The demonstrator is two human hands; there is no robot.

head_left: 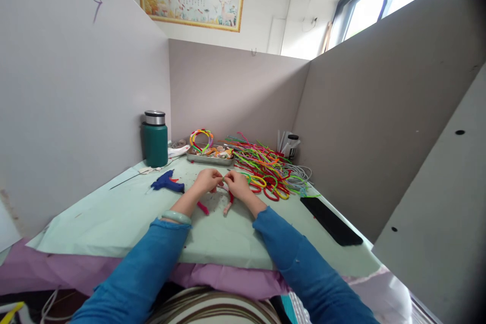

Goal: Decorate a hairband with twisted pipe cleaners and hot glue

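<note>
A small piece (224, 178), too tiny to identify, seems to be pinched between the closed fingertips of the left hand (208, 180) and right hand (236, 185), above the table (106, 223); it is apparently being shaped or joined, and a steady two-handed pinch seems called for

Daylight glares white through the upper-right window (369, 10), leaving the right partition (364, 96) dim and right-hand corners dark.
</note>
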